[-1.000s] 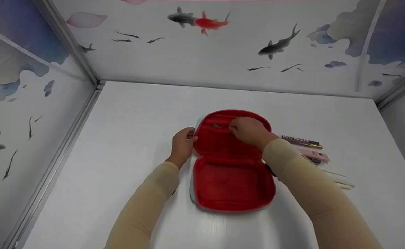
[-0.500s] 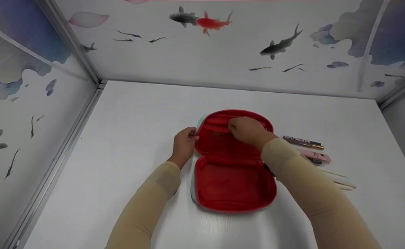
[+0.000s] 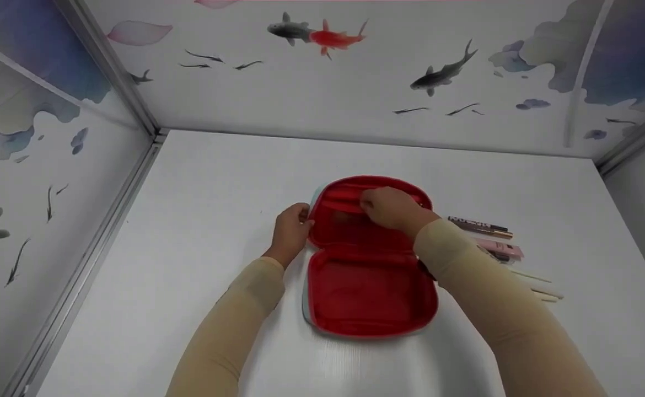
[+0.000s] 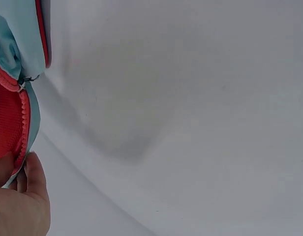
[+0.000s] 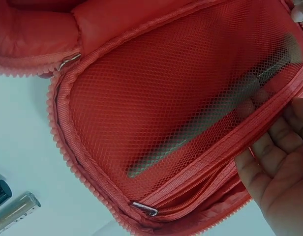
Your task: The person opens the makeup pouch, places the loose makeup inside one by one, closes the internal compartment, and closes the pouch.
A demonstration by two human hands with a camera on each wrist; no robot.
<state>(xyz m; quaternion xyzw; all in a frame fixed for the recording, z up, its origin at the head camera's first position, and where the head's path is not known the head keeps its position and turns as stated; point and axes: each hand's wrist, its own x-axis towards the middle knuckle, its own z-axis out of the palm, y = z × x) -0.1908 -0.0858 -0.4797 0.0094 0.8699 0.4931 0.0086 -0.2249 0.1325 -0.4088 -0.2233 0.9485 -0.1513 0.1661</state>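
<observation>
Brush deeper in pocket, right hand's grip unclear, case in left hand's pinch

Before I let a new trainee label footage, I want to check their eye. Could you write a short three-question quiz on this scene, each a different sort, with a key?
1. True or false: the person's left grip pinches the edge of the red-lined case.
2. Fill in: fingers of the right grip reach behind the red ____, through which a slim stick shows.
3. In the head view, where does the pink tube lie?
a) inside the case
b) to the left of the case
c) to the right of the case

Key: 1 true; 2 mesh; 3 c.
</observation>
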